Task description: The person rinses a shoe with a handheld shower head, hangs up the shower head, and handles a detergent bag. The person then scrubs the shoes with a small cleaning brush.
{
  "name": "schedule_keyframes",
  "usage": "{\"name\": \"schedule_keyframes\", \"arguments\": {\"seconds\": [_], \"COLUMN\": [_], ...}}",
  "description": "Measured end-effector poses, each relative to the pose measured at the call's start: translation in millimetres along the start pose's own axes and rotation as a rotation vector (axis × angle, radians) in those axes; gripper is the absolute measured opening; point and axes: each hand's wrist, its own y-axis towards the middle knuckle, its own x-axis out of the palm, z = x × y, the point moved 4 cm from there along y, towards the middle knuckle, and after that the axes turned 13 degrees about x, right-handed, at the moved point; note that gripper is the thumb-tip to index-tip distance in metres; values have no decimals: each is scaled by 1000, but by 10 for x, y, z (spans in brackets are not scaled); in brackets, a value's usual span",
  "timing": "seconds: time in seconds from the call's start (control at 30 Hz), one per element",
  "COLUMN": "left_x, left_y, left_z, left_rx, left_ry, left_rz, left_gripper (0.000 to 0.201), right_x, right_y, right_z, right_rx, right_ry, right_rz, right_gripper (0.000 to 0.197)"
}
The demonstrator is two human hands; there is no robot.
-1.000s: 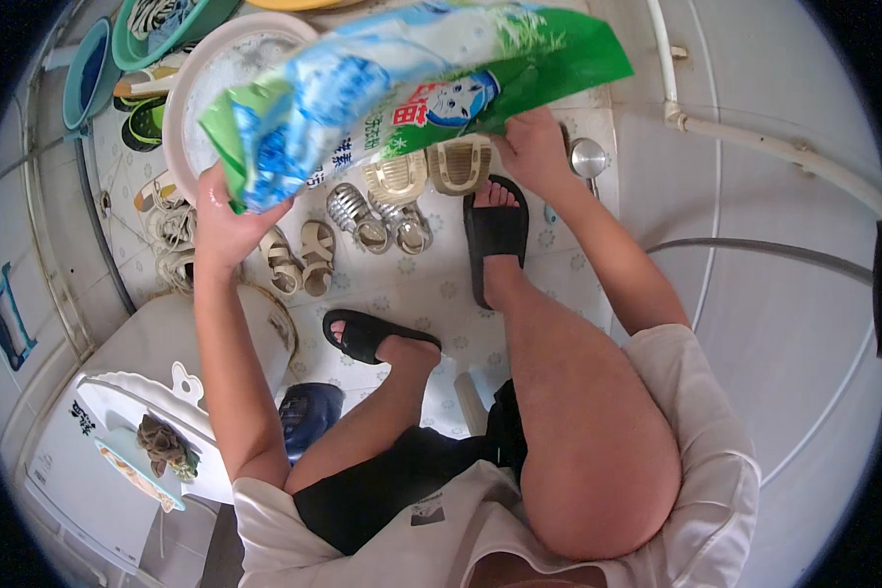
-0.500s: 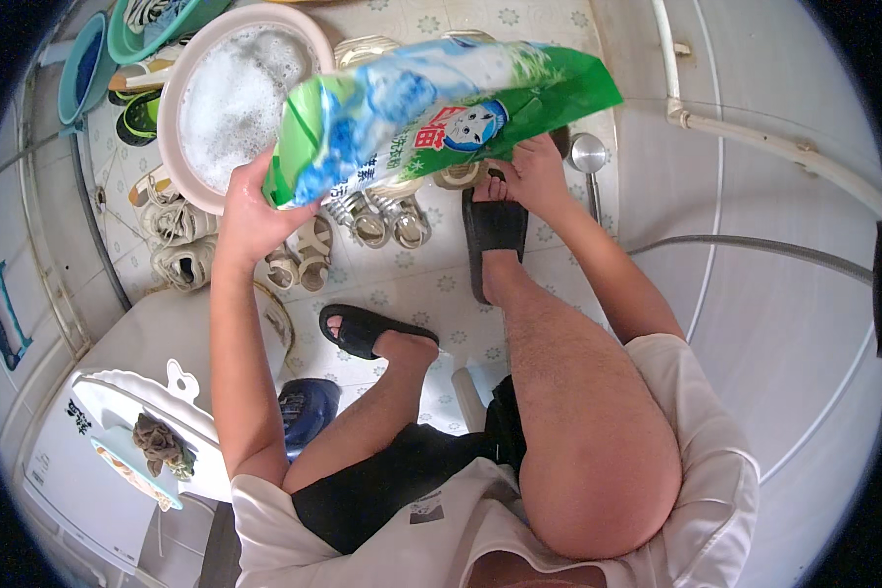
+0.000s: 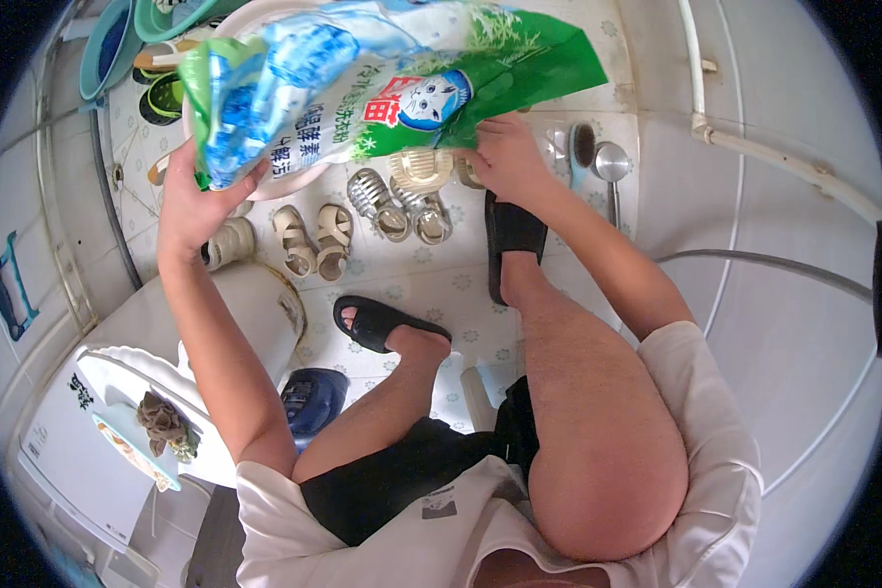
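Note:
A large green, white and blue plastic bag of washing powder [image 3: 382,98] stretches across the upper part of the view, held up by both hands. My left hand [image 3: 194,201] grips its lower left end, thumb on the near face. At the lower right edge, my right hand [image 3: 513,162] is closed on the plastic, its fingertips partly hidden. The bag hangs over a pale pink basin [image 3: 299,186] and covers most of it, so the basin's contents are out of sight. Whether the bag's mouth is open cannot be seen.
Silver sandals [image 3: 429,218], beige sandals [image 3: 333,240] and a white sneaker [image 3: 230,243] stand on the tiled floor. Green-and-black clogs [image 3: 167,95] and a teal basin [image 3: 106,61] lie far left. A brush [image 3: 582,147] and a round metal ladle-like tool [image 3: 612,164] are right.
Both hands have shifted left with the bag, which now covers most of the basin and its foamy water. More of the bag's printed face shows. The brush has come into sight.

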Motion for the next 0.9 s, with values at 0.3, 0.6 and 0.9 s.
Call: {"name": "schedule_keyframes", "arguments": {"seconds": [0.3, 0.6, 0.9], "left_x": [61, 114, 27], "left_y": [-27, -27, -29], "left_z": [-36, -29, -57], "left_rx": [82, 13, 258], "left_ry": [177, 86, 244], "left_rz": [15, 4, 209], "left_gripper": [52, 49, 48], "right_x": [260, 216, -81], "right_y": [122, 239, 680], "right_z": [51, 36, 85], "right_rx": [-44, -21, -76], "right_ry": [-117, -128, -153], "right_rz": [-31, -193, 102], "right_gripper": [24, 23, 28]}}
